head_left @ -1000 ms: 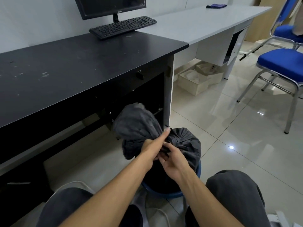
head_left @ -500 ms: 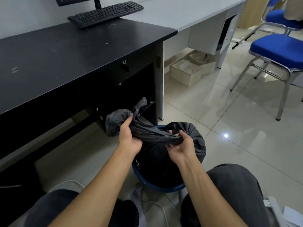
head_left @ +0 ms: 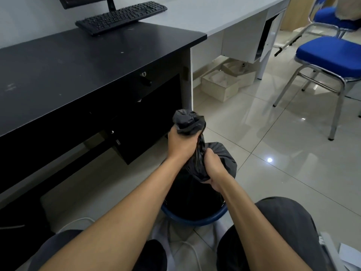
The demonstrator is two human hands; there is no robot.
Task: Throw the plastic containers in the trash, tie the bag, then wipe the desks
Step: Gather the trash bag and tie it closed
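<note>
Cool, even light falls from overhead, its source given away by a small bright reflection on the glossy floor tiles [head_left: 269, 160]. A dull sheen is carried by the top of the black desk [head_left: 78, 71], while the space beneath it is lost in deep shadow. Little detail is held in the black trash bag [head_left: 227, 160]. Straight edges are bowed toward the frame borders by the wide lens, and slight softness is seen throughout.
</note>
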